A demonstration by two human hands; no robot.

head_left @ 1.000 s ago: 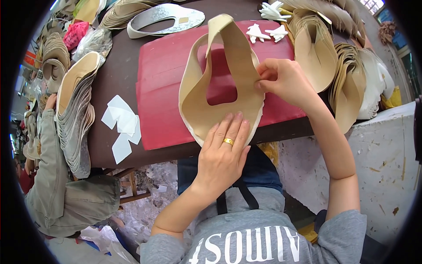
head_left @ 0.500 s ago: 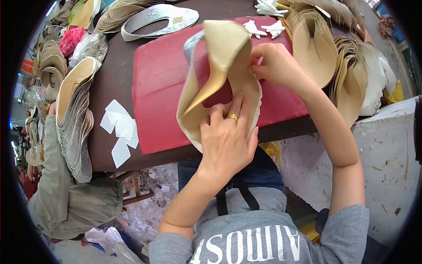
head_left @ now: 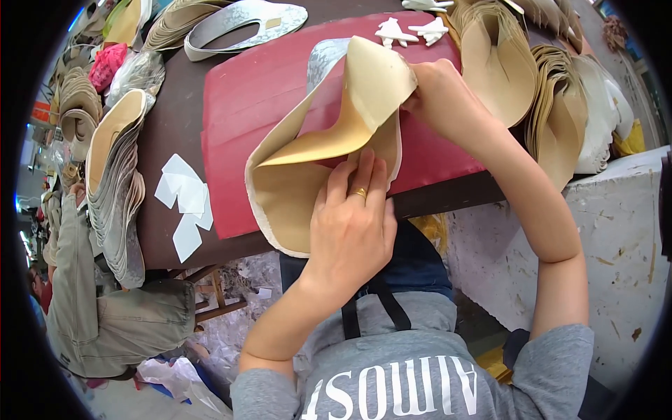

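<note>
A shoe upper (head_left: 280, 203) with beige lining and a pale grey-blue patterned outer face lies partly raised over the red mat. My left hand (head_left: 353, 224), with a gold ring, rests on the lining at the near end, its fingers stretched out and pressing flat. My right hand (head_left: 437, 91) pinches the upper's far right edge; its fingertips are partly hidden by the folded-up beige flap. That flap bends over the upper's middle opening.
Under the upper is a red mat (head_left: 238, 119) on a dark brown table. White cut pieces (head_left: 185, 192) lie left, white clips (head_left: 395, 31) at the far edge. Stacked uppers (head_left: 115, 189) stand left, and more beige stacks (head_left: 497, 77) right. A person's sleeve (head_left: 77, 280) shows at left.
The upper has turned and swung left and nearer, its flap folding toward the right. My right hand has moved slightly up with the edge; my left hand stays on the lining.
</note>
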